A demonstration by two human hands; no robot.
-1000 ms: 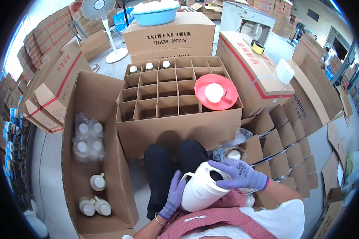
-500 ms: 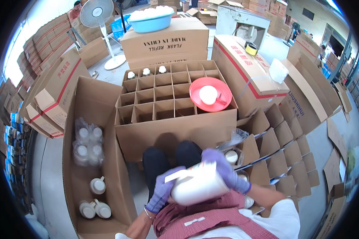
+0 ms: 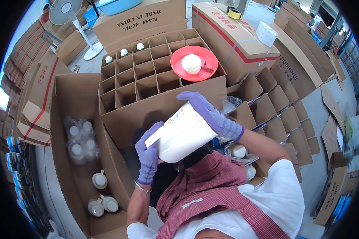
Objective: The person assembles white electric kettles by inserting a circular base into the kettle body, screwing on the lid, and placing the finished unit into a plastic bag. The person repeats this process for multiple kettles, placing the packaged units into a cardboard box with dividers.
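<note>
A white vacuum flask jug (image 3: 188, 134) with a side handle and a small printed label lies tilted across my lap, held in both gloved hands. My left hand (image 3: 148, 153) is closed round its left end beside the handle. My right hand (image 3: 214, 115) grips the upper right end, fingers bent over the rim. Ahead stands a divided carton (image 3: 163, 93) with several flask refills (image 3: 140, 47) in its back cells. Over its right cells rests a red dish (image 3: 178, 71) holding a white cup (image 3: 191, 63) and a small dark tool.
To my left, a long open carton (image 3: 77, 99) holds bagged clear-and-white items (image 3: 81, 139) and white handled lids (image 3: 99, 180). On my right, a divider carton (image 3: 273, 127) contains more white flasks. A sealed carton (image 3: 231, 40) bears yellow tape (image 3: 234, 14) and a white roll (image 3: 266, 34).
Both hands have lifted the flask up and forward from my lap, its label side turned further toward the left. My right hand has shifted along its end. The whole view has tilted.
</note>
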